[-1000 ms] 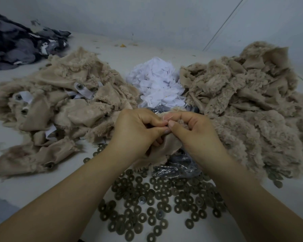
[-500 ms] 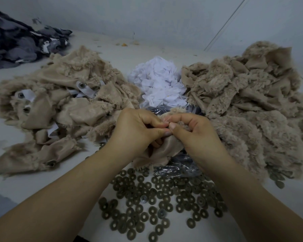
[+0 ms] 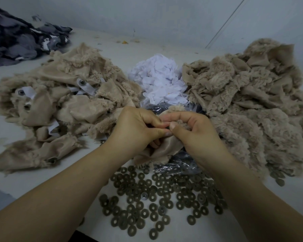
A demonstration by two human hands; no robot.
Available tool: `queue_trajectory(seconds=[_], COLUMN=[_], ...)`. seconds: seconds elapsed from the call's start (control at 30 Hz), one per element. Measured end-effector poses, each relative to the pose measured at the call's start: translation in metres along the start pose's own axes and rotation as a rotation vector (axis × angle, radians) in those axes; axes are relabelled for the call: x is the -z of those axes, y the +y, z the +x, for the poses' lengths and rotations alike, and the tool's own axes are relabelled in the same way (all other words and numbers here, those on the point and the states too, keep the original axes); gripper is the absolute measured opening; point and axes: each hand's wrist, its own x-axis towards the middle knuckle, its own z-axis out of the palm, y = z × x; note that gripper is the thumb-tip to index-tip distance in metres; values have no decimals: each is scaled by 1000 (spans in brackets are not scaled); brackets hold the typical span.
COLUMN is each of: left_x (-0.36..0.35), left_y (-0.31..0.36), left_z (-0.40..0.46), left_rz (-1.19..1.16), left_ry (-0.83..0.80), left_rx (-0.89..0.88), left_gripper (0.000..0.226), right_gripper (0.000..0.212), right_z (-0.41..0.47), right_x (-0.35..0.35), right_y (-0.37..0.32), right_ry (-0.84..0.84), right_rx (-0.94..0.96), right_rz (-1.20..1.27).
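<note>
The left hand (image 3: 135, 130) and right hand (image 3: 196, 135), pinching a fabric piece (image 3: 164, 149), sit hemmed in: a tan fur pile (image 3: 68, 102) crowds the left, a taller fur heap (image 3: 252, 102) the right, and white scraps (image 3: 161, 81) and a plastic bag (image 3: 178, 166) block ahead. Washers (image 3: 156, 198) litter the near table (image 3: 24, 179). Bare table shows at near left and beyond the piles.

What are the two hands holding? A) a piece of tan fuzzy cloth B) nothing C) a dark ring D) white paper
A: the left hand and the right hand both pinch a piece of tan fuzzy cloth between them.
</note>
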Motion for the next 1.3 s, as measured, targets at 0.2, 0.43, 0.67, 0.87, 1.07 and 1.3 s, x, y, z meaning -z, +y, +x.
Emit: queue_trajectory(seconds=[0.2, 0.43, 0.67, 0.87, 1.07, 1.3], left_x=[-1, 15, 6, 5, 6, -3], left_y=[0, -10, -19, -17, -14, -15], left_z=[6, 6, 1, 4, 1, -3], left_rz=[34, 164, 134, 15, -48, 88], left_ry=[14, 183, 103, 181, 189, 70], left_rx=[-93, -48, -3, 28, -7, -34], left_gripper=[12, 26, 15, 22, 26, 13], right_gripper=[23, 25, 58, 77, 30, 32], right_z=[8, 13, 16, 12, 13, 14], right_x=[5, 10, 7, 0, -1, -2], right_y=[7, 9, 12, 9, 10, 8], right_ry=[-14, 121, 201, 116, 236, 181], right_rx=[-34, -107, -238, -343, -329, -355], right_rz=[43, 83, 413, 568, 522, 580])
